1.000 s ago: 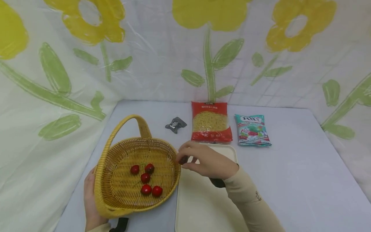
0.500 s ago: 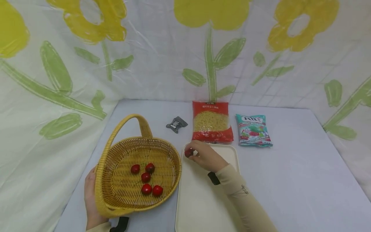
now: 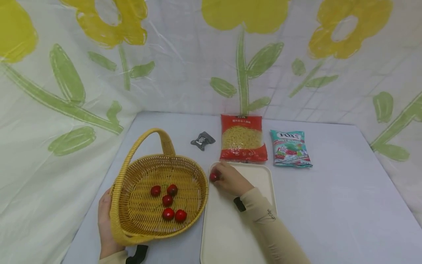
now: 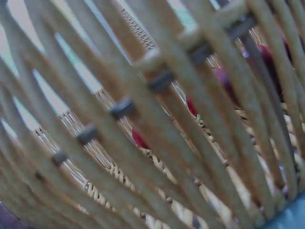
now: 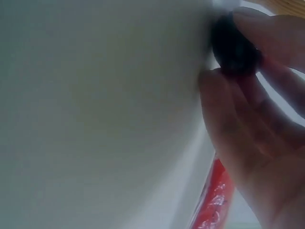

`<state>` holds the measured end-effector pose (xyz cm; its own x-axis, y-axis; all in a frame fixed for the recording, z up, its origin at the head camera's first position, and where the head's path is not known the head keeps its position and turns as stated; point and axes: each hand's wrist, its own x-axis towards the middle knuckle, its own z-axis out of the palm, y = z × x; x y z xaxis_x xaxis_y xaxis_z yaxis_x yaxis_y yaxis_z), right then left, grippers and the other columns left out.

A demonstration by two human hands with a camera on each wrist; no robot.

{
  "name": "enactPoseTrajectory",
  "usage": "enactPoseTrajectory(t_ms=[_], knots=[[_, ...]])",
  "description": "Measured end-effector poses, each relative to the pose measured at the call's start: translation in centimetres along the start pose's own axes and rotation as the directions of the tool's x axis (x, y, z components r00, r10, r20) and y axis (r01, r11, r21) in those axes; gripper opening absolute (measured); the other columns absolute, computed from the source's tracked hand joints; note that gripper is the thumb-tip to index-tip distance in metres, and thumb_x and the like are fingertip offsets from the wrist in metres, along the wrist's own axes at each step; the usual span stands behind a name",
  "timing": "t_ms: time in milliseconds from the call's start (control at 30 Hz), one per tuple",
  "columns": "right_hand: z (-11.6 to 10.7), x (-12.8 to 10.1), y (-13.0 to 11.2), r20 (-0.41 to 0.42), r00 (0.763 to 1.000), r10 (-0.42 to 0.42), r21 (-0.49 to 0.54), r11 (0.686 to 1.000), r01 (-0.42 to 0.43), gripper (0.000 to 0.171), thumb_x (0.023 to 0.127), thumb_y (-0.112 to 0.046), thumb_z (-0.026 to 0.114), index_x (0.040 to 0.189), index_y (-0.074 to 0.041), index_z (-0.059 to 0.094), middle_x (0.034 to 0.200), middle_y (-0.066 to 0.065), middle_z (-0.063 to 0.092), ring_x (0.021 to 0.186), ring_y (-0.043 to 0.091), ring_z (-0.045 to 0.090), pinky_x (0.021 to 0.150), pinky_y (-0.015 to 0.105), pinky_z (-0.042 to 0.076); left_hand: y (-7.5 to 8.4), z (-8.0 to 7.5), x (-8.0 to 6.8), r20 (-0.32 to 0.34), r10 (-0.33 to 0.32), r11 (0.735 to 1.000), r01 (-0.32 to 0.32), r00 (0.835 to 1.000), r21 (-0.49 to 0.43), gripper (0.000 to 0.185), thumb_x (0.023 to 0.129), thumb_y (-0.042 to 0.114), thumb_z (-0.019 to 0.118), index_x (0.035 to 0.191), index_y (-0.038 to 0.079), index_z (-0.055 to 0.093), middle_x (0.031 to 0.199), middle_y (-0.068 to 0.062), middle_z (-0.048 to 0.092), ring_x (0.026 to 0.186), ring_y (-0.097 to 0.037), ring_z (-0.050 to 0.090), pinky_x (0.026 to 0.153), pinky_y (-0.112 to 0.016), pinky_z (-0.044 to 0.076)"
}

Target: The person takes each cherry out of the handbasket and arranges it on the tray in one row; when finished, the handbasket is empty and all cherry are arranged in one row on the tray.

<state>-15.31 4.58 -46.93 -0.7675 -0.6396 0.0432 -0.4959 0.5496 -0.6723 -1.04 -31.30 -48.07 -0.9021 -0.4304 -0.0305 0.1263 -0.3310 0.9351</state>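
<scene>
A yellow wicker basket [image 3: 192, 172] with a tall handle stands at the left, with several dark red cherries [image 3: 168, 213] inside. My left hand [image 3: 107, 223] holds the basket's left side, its fingertips hidden behind the rim. In the left wrist view, the woven wall [image 4: 143, 95] fills the picture, and red fruit shows through the gaps. My right hand [image 3: 232, 179] pinches one cherry [image 3: 214, 177] between thumb and fingers, low over the far left corner of a cream tray [image 3: 230, 227]. Up close in the right wrist view, the pinched cherry [image 5: 233, 45] looks nearly black.
Behind the tray lies a red bag of pasta [image 3: 243, 137], with a teal FOX'S candy bag [image 3: 291, 148] to its right. A small dark grey packet [image 3: 202, 140] lies behind the basket. A white sheet with painted flowers [image 3: 184, 88] hangs behind the table.
My right hand has moved from the basket's right rim to the tray's far left corner, carrying the cherry and lowering it. My left hand and the basket have stayed in place.
</scene>
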Motion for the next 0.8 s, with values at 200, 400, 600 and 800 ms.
enactPoseTrajectory(t_ms=[200, 400, 600, 800], knots=[[0.1, 0.2, 0.0, -0.009, 0.999, -0.035, -0.047, 0.998, 0.035, 0.027, 0.077, 0.002, 0.072, 0.099, -0.009, 0.062, 0.097, 0.002, 0.060, 0.093, 0.015, 0.055, 0.085, 0.032, 0.052, 0.6, 2.5, -1.6, -0.205, -0.105, 0.994, 0.106, 0.973, -0.006, 0.038, 0.104, 0.033, 0.037, 0.136, 0.015, 0.044, 0.130, 0.000, 0.050, 0.116, -0.012, 0.052, 0.096, -0.019, 0.049], [0.1, 0.3, -0.2, 0.007, 1.000, 0.013, -0.052, 0.999, -0.012, 0.025, 0.079, 0.001, 0.072, 0.099, -0.010, 0.062, 0.096, 0.000, 0.059, 0.093, 0.014, 0.055, 0.087, 0.031, 0.052, 1.0, 3.7, -2.2, -0.189, -0.091, 0.988, 0.065, 0.978, -0.141, 0.047, 0.100, 0.034, 0.047, 0.135, 0.003, 0.045, 0.128, -0.014, 0.055, 0.111, -0.022, 0.060, 0.090, -0.031, 0.055], [-0.2, 0.4, -0.3, 0.004, 1.000, 0.017, -0.043, 0.999, -0.017, 0.024, 0.080, 0.000, 0.072, 0.099, -0.010, 0.062, 0.097, 0.000, 0.059, 0.093, 0.014, 0.055, 0.086, 0.031, 0.052, 1.3, 3.4, -2.1, -0.154, -0.081, 0.993, 0.093, 0.985, 0.076, 0.045, 0.104, 0.037, 0.032, 0.141, 0.013, 0.039, 0.133, 0.001, 0.046, 0.118, -0.010, 0.049, 0.100, -0.020, 0.045], [0.1, 0.3, -0.3, 0.012, 0.999, 0.038, -0.051, 0.998, -0.038, 0.027, 0.080, -0.003, 0.073, 0.104, -0.009, 0.061, 0.100, 0.001, 0.059, 0.094, 0.014, 0.055, 0.087, 0.031, 0.053, 1.5, 3.3, -3.1, -0.072, -0.070, 0.992, 0.062, 0.995, -0.111, 0.046, 0.105, 0.031, 0.030, 0.150, 0.020, 0.027, 0.151, -0.005, 0.032, 0.137, -0.019, 0.037, 0.109, -0.024, 0.040]])
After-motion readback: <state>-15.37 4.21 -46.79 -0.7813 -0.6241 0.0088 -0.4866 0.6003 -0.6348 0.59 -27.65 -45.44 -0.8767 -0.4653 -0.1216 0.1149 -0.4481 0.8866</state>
